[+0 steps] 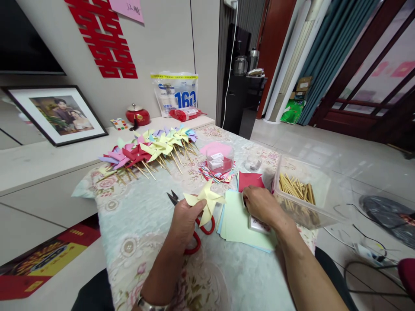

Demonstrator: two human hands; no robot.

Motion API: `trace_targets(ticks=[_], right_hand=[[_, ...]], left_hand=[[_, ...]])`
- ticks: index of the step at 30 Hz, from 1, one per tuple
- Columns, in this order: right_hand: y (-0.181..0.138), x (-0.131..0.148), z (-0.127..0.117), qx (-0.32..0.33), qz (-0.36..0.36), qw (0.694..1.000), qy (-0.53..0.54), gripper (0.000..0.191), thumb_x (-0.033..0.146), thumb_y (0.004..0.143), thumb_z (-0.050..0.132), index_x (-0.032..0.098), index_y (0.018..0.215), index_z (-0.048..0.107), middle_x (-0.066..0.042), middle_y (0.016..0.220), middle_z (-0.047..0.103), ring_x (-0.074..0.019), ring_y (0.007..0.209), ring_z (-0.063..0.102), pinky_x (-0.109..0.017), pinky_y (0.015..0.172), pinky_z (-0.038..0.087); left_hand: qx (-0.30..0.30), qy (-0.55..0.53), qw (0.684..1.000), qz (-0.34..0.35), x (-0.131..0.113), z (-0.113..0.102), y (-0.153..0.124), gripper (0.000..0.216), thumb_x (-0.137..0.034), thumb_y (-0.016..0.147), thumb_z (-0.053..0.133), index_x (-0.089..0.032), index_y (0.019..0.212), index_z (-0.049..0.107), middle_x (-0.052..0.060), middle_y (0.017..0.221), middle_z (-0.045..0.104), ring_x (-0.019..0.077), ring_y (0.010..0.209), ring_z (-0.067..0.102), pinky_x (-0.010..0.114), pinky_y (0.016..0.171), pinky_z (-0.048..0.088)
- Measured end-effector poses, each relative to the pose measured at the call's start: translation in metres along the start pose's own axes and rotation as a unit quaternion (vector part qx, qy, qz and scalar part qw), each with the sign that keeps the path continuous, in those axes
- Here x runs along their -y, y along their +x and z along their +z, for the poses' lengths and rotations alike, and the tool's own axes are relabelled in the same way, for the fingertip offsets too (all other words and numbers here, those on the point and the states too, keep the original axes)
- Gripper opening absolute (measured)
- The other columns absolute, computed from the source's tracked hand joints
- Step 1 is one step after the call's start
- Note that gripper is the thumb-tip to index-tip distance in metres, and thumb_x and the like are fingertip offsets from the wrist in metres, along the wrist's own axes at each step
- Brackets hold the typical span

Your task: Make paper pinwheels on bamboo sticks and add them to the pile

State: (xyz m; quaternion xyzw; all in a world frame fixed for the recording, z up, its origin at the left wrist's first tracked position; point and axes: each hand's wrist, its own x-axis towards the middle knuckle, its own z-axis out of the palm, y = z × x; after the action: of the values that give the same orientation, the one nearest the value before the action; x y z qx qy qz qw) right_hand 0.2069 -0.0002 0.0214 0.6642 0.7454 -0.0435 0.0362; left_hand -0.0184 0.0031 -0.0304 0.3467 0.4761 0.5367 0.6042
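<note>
In my left hand (186, 218) is a pale yellow paper pinwheel (210, 198), its centre pinched between thumb and fingers. Under that hand lie scissors (212, 226) with red handles and dark blades on the cloth. My right hand (261, 203) is over a stack of pale green paper sheets (236, 229), fingers curled down; whatever they grip is hidden. Partly beneath its wrist is a small white box (257, 225). Red paper (251, 180) shows just beyond the knuckles.
Finished pinwheels (162, 144) on sticks lie at the back left. A clear round tub (220, 157) stands on patterned paper, near a small clear dish (253, 163). At right, a plastic bin (324, 211) holds wooden sticks (296, 188). The floral tablecloth (129, 216) covers the table.
</note>
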Motion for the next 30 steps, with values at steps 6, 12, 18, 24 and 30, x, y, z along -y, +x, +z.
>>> trace_targets(ticks=[6,12,18,24,30], right_hand=[[0.0003,-0.0008,-0.0012,-0.003,-0.009,1.000,0.009,0.025,0.013,0.088,0.047,0.013,0.092,0.071,-0.015,0.097,0.074,-0.0239,0.087,0.069,-0.029,0.067,0.035],[-0.0013,0.0000,-0.0026,-0.015,-0.022,1.000,0.014,0.023,0.013,0.086,0.047,0.013,0.087,0.070,-0.014,0.091,0.075,-0.0227,0.083,0.069,-0.030,0.064,0.032],[-0.0030,-0.0002,-0.0041,-0.020,-0.013,1.000,0.017,0.022,0.013,0.087,0.047,0.014,0.088,0.069,-0.013,0.092,0.074,-0.0219,0.082,0.068,-0.030,0.063,0.031],[-0.0050,-0.0011,-0.0047,-0.014,-0.006,1.000,0.012,0.023,0.010,0.088,0.048,0.015,0.090,0.070,-0.012,0.096,0.071,-0.0200,0.081,0.066,-0.029,0.063,0.031],[-0.0031,-0.0011,-0.0035,-0.010,-0.018,1.000,-0.004,0.021,0.009,0.084,0.053,0.016,0.088,0.071,-0.010,0.094,0.073,-0.0209,0.082,0.067,-0.029,0.063,0.031]], left_hand=[[0.001,0.002,1.000,0.010,-0.0022,0.0009,-0.0011,0.029,-0.033,0.057,0.084,-0.014,0.068,0.064,-0.004,0.053,0.059,0.0089,0.047,0.046,0.022,0.047,0.036],[0.007,-0.010,1.000,0.003,-0.0034,0.0019,-0.0028,0.030,-0.033,0.058,0.084,-0.014,0.070,0.065,-0.003,0.056,0.061,0.0096,0.049,0.048,0.022,0.048,0.036],[-0.005,-0.012,1.000,0.007,-0.0065,0.0036,-0.0030,0.030,-0.032,0.055,0.084,-0.015,0.068,0.063,-0.005,0.052,0.058,0.0084,0.047,0.045,0.022,0.046,0.035],[-0.003,-0.013,1.000,0.006,-0.0055,0.0036,-0.0030,0.030,-0.032,0.056,0.084,-0.015,0.069,0.063,-0.005,0.052,0.057,0.0081,0.046,0.044,0.022,0.046,0.034],[0.004,-0.012,1.000,-0.002,-0.0083,0.0052,-0.0049,0.031,-0.033,0.055,0.084,-0.014,0.070,0.065,-0.003,0.054,0.060,0.0094,0.047,0.047,0.022,0.046,0.035]])
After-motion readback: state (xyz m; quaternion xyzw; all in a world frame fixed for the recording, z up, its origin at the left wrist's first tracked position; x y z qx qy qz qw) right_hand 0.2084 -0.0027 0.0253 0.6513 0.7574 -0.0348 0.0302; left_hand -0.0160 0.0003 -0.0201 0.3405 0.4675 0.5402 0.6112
